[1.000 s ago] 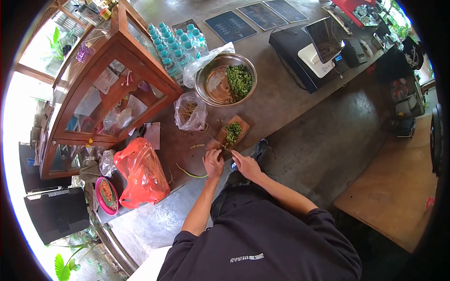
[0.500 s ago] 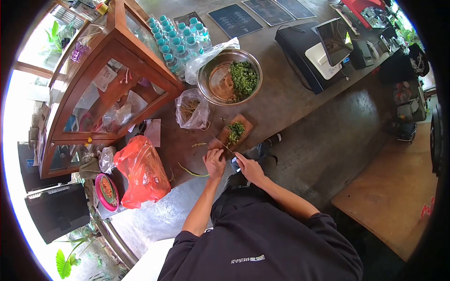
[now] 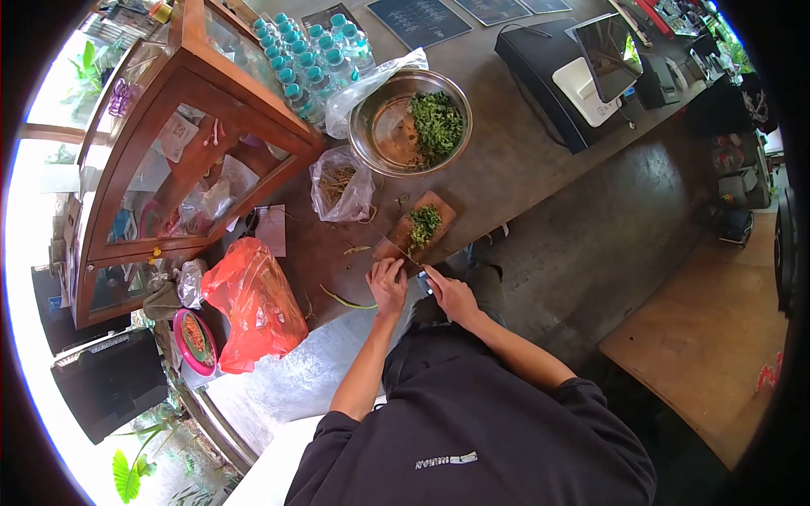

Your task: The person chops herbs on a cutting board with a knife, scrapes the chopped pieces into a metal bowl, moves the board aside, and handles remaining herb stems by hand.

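My right hand [image 3: 452, 297] is wrapped round the handle of a knife [image 3: 413, 261]. Its thin blade crosses the near end of a wooden cutting board [image 3: 435, 207]. My left hand [image 3: 388, 285] is closed at the board's near edge, fingertips bunched beside the blade; what lies under them is hidden. A heap of chopped green vegetable [image 3: 423, 226] sits on the board beyond the knife. One long green bean [image 3: 346, 301] lies on the table to the left of my left hand, its near end by the wrist.
Behind the board stand a steel bowl [image 3: 361, 153] with chopped greens and a plastic bag [image 3: 348, 201] of stringy scraps. To the left are a red plastic bag [image 3: 253, 308], a pink bowl [image 3: 179, 344] and a glass-fronted cabinet [image 3: 173, 72]. Bottles [image 3: 316, 83] stand behind.
The camera view has shifted slightly, so the table appears higher. Both hands stay at the near end of the board, the right still holding the knife; the chopped heap looks much the same.
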Action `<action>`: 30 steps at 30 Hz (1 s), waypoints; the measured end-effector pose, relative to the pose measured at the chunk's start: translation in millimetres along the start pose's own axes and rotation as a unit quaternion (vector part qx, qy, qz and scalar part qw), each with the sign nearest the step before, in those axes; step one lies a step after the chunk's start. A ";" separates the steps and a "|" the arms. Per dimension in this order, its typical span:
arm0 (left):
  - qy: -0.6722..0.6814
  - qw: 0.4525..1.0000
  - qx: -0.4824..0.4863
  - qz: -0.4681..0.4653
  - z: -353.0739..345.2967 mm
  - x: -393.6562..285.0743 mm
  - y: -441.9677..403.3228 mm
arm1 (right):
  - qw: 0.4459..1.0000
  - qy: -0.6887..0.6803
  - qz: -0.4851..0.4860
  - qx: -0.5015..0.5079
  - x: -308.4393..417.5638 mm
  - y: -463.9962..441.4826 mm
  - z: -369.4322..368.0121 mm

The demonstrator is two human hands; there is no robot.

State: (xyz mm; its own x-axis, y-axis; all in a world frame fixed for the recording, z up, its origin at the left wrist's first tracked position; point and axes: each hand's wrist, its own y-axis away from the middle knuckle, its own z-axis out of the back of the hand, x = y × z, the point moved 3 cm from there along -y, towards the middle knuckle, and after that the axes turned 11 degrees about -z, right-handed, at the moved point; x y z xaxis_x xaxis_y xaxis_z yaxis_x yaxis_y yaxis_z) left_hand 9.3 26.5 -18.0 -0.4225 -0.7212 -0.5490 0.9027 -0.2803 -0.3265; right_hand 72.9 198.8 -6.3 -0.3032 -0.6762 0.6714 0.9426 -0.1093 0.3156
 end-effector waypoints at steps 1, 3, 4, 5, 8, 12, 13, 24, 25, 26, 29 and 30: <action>0.000 1.000 0.000 0.000 0.1 -1.3 0.2 | 0.999 -0.010 0.021 -0.029 0.3 -2.2 -2.3; -0.030 1.000 -0.004 -0.003 0.4 -4.1 1.7 | 0.997 -0.019 0.041 -0.060 0.4 -7.9 -6.1; -0.029 1.000 -0.004 -0.003 0.0 -4.2 1.6 | 0.998 -0.025 0.041 -0.051 0.5 -13.6 -8.0; -0.029 1.000 -0.001 -0.008 1.2 -3.3 1.8 | 0.998 -0.032 0.040 -0.042 0.4 -15.8 -9.7; -0.020 1.000 0.010 -0.009 0.0 3.1 1.5 | 0.999 -0.016 0.029 -0.035 5.1 -13.0 -2.7; -0.004 1.000 0.009 0.011 -2.2 4.9 2.9 | 1.000 -0.012 -0.004 0.013 -2.7 0.0 5.7; -0.004 1.000 0.009 0.011 -1.6 2.1 1.8 | 1.000 -0.011 0.004 0.005 -5.5 0.7 3.8; -0.025 0.999 0.023 -0.011 1.5 4.8 -0.9 | 0.999 -0.009 -0.027 0.022 3.8 -1.0 6.0; -0.025 0.999 0.022 -0.012 2.1 5.2 -1.1 | 0.999 -0.011 -0.027 0.025 2.4 2.6 6.2; -0.024 0.999 0.025 -0.012 1.8 4.7 -1.1 | 0.999 -0.012 -0.027 0.027 1.0 4.4 6.5; -0.018 0.999 0.024 -0.014 0.2 2.6 -0.2 | 0.996 -0.047 0.039 -0.064 -6.9 -4.4 -13.4; -0.015 1.000 0.022 -0.016 0.9 2.1 0.1 | 0.996 -0.047 0.038 -0.065 -5.5 -6.4 -13.0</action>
State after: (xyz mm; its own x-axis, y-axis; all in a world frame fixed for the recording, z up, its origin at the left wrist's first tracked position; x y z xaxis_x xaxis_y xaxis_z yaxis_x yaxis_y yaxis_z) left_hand 8.6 24.3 -18.5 -0.4488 -0.7295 -0.5161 0.8920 -0.3305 -0.3085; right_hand 70.3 193.7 -20.7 -0.2361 -0.6151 0.7523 0.9717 -0.1578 0.1759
